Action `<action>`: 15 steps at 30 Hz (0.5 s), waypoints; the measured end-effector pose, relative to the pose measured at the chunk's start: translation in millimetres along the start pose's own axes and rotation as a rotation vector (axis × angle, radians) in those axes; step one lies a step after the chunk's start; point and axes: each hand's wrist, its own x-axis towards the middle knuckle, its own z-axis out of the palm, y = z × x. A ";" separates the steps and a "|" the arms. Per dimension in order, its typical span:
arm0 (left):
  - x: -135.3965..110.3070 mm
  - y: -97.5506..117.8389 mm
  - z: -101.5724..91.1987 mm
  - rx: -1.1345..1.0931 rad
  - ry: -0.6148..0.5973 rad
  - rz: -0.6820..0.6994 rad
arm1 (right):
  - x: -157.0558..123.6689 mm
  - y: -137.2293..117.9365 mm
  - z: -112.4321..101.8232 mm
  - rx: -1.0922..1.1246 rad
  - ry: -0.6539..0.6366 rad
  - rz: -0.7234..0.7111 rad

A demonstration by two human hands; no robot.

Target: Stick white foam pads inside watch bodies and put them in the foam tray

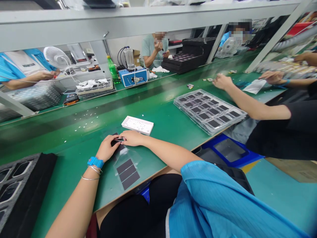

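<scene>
My left hand (106,147) is closed on a dark flat piece with a pale edge (115,142), just above the green bench. From the other side my right hand (131,138) meets it, fingertips pinched at the piece's light edge. Fingers cover much of the piece, so its exact kind is unclear. Under and in front of the hands lies a clear film sheet carrying dark rectangular strips (128,174). Right behind my right hand sits a shallow white tray (126,127) with small dark bits in it.
Black foam tray (42,185) with framed pieces stands at the left. Stacked clear plastic trays (210,132) with dark squares lie to the right, beside a co-worker's arm (257,105). Small white bits (85,122) are scattered behind. A blue machine (133,77) and shelf beam (148,23) are farther back.
</scene>
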 end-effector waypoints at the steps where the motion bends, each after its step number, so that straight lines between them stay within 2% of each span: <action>1: 0.0 -0.1 0.0 -0.002 0.001 0.002 | -0.2 -0.1 -0.2 0.000 -0.002 -0.001; 15: -0.1 2.5 -0.3 0.006 -0.003 -0.005 | -0.6 -0.7 -1.4 -0.013 -0.006 -0.004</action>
